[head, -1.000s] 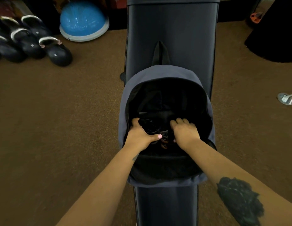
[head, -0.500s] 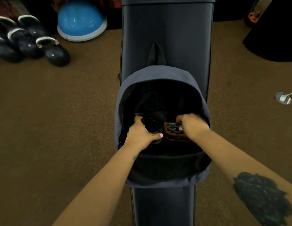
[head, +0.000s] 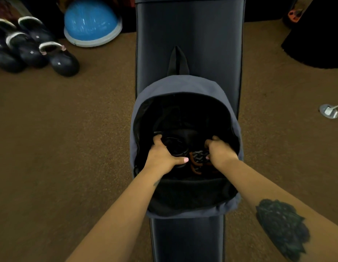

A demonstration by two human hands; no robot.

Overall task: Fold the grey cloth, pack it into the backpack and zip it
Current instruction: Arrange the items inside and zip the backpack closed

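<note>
Both hands deep in the open backpack (head: 183, 86): left hand (head: 162, 156) grips dark contents, right hand (head: 220, 151) clutches a patterned pouch (head: 199, 155) at 3 o'clock; loose items could snag the zip.

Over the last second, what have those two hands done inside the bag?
The right hand moved from the middle toward the right side of the open backpack, uncovering a patterned item with a brown rim and closing its grip beside it. The left hand kept its grip on a dark round object. The backpack stayed unzipped on the bench.
</note>
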